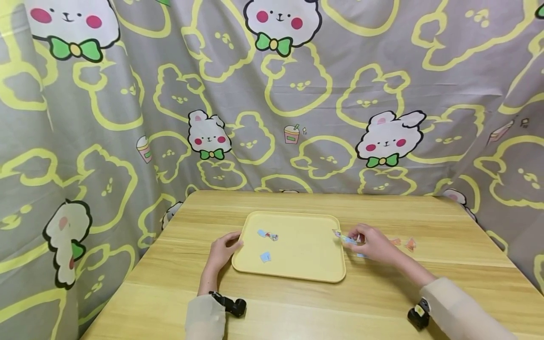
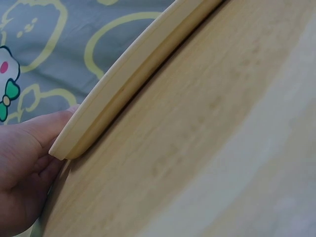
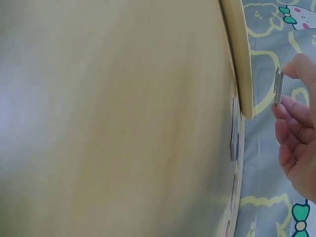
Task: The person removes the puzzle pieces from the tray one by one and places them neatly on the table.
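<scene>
A yellow tray point(image 1: 303, 250) lies on the wooden table. My left hand point(image 1: 223, 250) grips its left rim, thumb at the top edge and fingers at the outer side, as the left wrist view shows point(image 2: 24, 163). Above the tray's right rim, my right hand point(image 1: 371, 242) pinches a thin, colourful puzzle piece point(image 1: 348, 239) between thumb and fingertips; the right wrist view shows this piece point(image 3: 279, 86) edge-on. Inside the tray, on the left, lie a small row of joined-looking pieces point(image 1: 268, 235) and a separate light blue piece point(image 1: 265, 257).
Orange-toned pieces point(image 1: 410, 244) lie on the table right of the tray, and a blue piece point(image 1: 361, 255) is partly hidden under my right hand. Flat pieces point(image 3: 234, 131) show edge-on beside the tray in the right wrist view. A patterned curtain point(image 1: 255, 156) hangs behind the table point(image 1: 297, 311).
</scene>
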Motion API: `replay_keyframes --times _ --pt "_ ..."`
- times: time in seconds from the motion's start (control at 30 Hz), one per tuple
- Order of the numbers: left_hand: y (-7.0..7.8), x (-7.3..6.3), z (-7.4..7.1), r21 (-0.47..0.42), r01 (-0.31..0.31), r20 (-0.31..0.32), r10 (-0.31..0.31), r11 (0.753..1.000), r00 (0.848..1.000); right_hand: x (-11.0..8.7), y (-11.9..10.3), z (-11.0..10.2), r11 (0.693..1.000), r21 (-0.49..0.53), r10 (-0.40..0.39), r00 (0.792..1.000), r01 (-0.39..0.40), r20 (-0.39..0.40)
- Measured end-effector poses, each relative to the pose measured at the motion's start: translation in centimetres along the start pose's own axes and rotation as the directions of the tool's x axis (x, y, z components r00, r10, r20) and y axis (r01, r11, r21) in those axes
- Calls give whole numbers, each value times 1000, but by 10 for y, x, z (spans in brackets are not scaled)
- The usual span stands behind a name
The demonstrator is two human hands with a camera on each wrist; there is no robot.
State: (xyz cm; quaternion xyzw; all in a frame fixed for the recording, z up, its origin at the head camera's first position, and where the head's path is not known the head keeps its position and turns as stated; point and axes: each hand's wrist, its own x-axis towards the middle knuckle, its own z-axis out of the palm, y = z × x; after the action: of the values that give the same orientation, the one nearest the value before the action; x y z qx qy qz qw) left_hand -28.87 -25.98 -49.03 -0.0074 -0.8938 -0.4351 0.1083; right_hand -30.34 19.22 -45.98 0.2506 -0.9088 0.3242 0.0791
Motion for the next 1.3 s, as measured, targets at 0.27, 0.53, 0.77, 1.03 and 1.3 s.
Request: replay_keyframes --times 0.27,0.53,0.77,1.03,1.3 --pt "1 0 0 13 -5 3 5 1000 1000 -14 9 -9 1000 -30 -3 1000 3 -8" --pt "1 -1 0 -8 10 13 -9 1000 1000 -24 18 -13 998 -69 -7 999 5 -34" --pt "1 0 0 -14 16 22 -16 1000 1000 -33 22 -21 994 -109 24 998 -30 -60" --pt "-1 0 0 16 6 10 -6 1000 1000 -43 25 -26 991 -124 43 995 -54 -93" --pt "-1 -3 -1 16 -76 -15 76 997 997 -54 33 -33 988 -153 13 996 -27 -90"
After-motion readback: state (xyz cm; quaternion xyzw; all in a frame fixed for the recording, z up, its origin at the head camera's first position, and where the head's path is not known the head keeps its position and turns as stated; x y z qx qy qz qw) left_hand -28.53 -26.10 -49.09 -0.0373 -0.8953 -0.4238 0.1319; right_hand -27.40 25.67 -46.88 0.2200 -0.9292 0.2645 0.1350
